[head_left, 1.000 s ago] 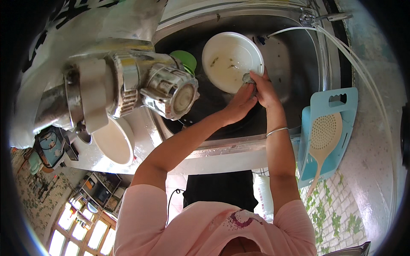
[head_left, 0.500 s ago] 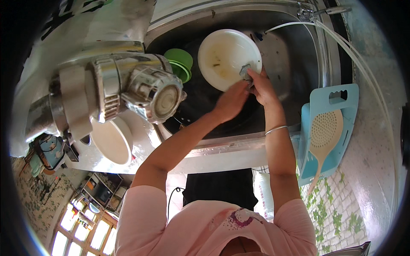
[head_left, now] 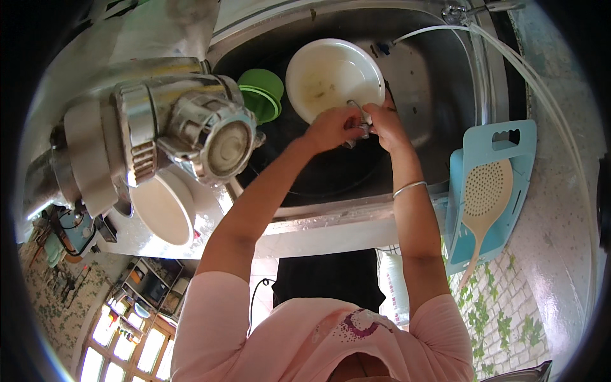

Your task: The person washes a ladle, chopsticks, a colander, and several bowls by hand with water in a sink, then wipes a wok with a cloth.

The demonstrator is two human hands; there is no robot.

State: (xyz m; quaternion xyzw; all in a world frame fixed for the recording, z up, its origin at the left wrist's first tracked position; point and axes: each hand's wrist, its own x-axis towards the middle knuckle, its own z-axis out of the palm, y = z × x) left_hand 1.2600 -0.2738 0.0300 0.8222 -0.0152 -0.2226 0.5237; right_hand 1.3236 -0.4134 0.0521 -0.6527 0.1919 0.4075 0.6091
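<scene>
Head view:
Left hand (head_left: 332,127): over the dark sink, fingers curled together round a small metal utensil (head_left: 358,118), at the near rim of the white bowl.
Right hand (head_left: 385,124): just right of the left hand, touching it, fingers closed on the same small metal utensil; silver bangle (head_left: 409,188) on the wrist.
Small metal utensil: thin, shiny, mostly hidden between the two hands; exact kind not clear; a looped end showing against the bowl's near edge.
White bowl (head_left: 331,73): round, lying in the sink, far of the hands, with faint yellowish smears inside.
Green cup (head_left: 262,94): in the sink, just left of the white bowl, tipped on its side.
Sink (head_left: 439,83): steel basin, dark inside, in the far middle of the scene.
Hose (head_left: 528,70): thin, whitish, curving from the far right corner of the sink down along the right.
Blue cutting board (head_left: 519,159): on the counter right of the sink, apart from the hands.
Slotted spoon (head_left: 485,197): pale, perforated, lying on the blue cutting board, handle toward the near side.
Metal grinder (head_left: 159,137): large, shiny, at the left, close to the camera.
White pot (head_left: 162,207): round, on the counter just near of the metal grinder.
</scene>
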